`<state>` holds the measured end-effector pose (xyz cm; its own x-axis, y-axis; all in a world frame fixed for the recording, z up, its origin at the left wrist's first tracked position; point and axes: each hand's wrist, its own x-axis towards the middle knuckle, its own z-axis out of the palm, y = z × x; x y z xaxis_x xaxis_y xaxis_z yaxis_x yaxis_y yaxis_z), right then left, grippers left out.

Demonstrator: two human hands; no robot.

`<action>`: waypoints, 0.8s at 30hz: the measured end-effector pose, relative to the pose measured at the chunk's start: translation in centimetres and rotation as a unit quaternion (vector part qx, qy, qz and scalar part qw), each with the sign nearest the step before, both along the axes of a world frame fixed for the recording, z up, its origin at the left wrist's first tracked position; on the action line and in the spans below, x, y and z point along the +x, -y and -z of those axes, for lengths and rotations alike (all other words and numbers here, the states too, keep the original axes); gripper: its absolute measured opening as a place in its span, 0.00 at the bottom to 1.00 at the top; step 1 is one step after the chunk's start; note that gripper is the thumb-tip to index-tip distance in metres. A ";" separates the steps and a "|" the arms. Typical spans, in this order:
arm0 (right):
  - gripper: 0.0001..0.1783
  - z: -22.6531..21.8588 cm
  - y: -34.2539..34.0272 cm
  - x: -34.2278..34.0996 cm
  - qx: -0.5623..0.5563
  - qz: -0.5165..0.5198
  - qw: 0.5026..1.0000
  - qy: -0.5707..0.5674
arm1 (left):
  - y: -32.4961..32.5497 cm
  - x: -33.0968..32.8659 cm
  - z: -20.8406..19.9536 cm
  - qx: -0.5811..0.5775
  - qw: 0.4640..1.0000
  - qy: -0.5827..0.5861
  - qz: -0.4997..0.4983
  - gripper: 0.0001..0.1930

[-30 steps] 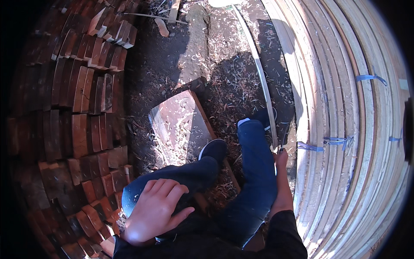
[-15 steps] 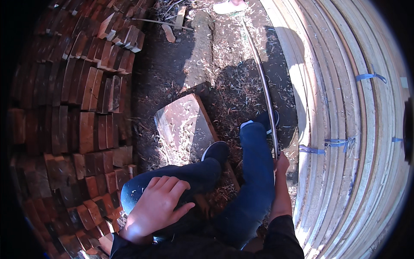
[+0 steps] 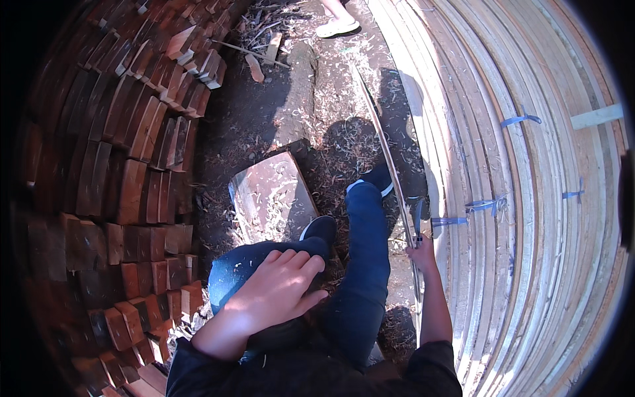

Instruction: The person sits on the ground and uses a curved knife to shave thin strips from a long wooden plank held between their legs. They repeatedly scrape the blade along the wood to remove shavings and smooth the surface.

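My right hand (image 3: 423,253) is closed at the side of my right leg, against a long thin wooden strip (image 3: 385,142). A narrow blue-grey piece like a knife blade (image 3: 418,215) sticks up from this hand beside the strip; its handle is hidden. Away from me, the strip runs along the ground past my right shoe, and its near end passes back beside my forearm. My left hand (image 3: 281,291) is open, palm down over my left thigh, its fingers loosely bent and holding nothing.
Stacked reddish-brown wood blocks (image 3: 135,192) rise on the left. Long pale boards (image 3: 476,165) with blue ties (image 3: 486,205) line the right. A shaving-covered wooden slab (image 3: 274,198) lies ahead of my left shoe. Another person's foot in a white shoe (image 3: 337,27) stands at the far end.
My view has shifted, so the strip and boards appear farther left. The blade-like piece now shows above my right hand. My left hand stays over the thigh, open.
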<state>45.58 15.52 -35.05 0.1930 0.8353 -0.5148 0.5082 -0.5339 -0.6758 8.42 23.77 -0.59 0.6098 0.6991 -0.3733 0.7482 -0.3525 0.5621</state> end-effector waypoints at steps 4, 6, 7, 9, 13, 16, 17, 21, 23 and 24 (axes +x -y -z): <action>0.13 -7.7 -0.2 -0.6 0.022 0.013 0.997 -0.077 | 1.2 -0.3 0.7 0.059 0.998 0.009 0.012 0.17; 0.13 -12.7 0.0 -2.5 0.025 -0.005 0.997 -0.071 | 2.6 -0.6 0.9 0.082 0.996 0.014 0.024 0.17; 0.13 -13.7 0.4 -2.5 0.041 -0.020 0.998 -0.047 | 2.8 -0.6 1.2 0.091 0.995 0.027 0.036 0.17; 0.12 -16.2 1.5 -2.5 0.038 -0.011 0.998 -0.042 | 3.5 -0.5 1.6 0.073 0.995 0.025 0.059 0.18; 0.12 -22.0 3.4 -3.8 0.114 -0.005 0.991 -0.076 | 5.5 0.2 3.5 0.013 0.993 0.030 0.116 0.23; 0.16 -27.6 4.1 -4.5 0.164 0.095 0.970 -0.154 | 7.6 4.1 5.1 -0.120 0.969 0.094 0.194 0.28; 0.16 -27.0 4.2 -2.4 0.186 0.069 0.975 -0.096 | 9.0 5.6 5.6 -0.186 0.949 0.141 0.212 0.30; 0.15 -34.0 -0.6 -7.3 0.285 0.074 0.946 -0.138 | 15.3 9.3 7.6 -0.407 0.853 0.305 0.115 0.31; 0.14 -36.3 -3.2 -9.4 0.322 0.082 0.929 -0.161 | 18.3 11.0 7.2 -0.427 0.775 0.461 0.069 0.27; 0.13 -37.3 -4.4 -10.3 0.343 0.081 0.920 -0.174 | 19.1 11.3 6.8 -0.432 0.728 0.531 0.043 0.25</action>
<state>35.29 19.88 2.28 0.2662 0.9615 0.0677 0.1493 0.0283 -0.9884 19.72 4.69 -7.39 0.9028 0.4255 0.0624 -0.2735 0.4563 0.8467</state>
